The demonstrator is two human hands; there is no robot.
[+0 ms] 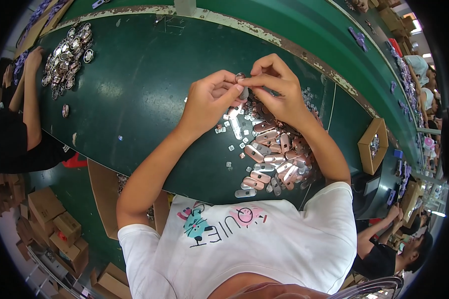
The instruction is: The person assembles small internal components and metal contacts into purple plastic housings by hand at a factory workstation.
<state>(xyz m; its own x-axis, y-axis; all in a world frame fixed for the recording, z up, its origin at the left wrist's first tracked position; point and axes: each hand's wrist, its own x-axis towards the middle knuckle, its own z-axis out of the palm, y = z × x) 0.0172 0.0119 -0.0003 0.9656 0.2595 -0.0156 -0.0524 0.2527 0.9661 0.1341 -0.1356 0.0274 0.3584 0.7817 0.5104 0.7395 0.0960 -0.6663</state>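
Above the green table point(149, 65), my left hand point(209, 99) is closed on a small metal plate point(244, 93) with a rounded end, gripped between thumb and fingers. My right hand point(280, 90) pinches at the top of that plate, where a small dark shiny part point(240, 76) shows; the fingers hide what exactly it is. Below and beside my hands lies a heap of oblong metal plates point(274, 159), pinkish and silver, each with rounded ends. Several small clear square pieces point(231, 148) are scattered along the heap's left side.
At the far left is a pile of round metal parts point(67, 57), with one loose round part point(65, 110) nearer. A co-worker's arm point(31, 99) reaches in there. A cardboard box point(372, 145) with small parts stands at right; another box point(102, 194) sits below the table's near edge.
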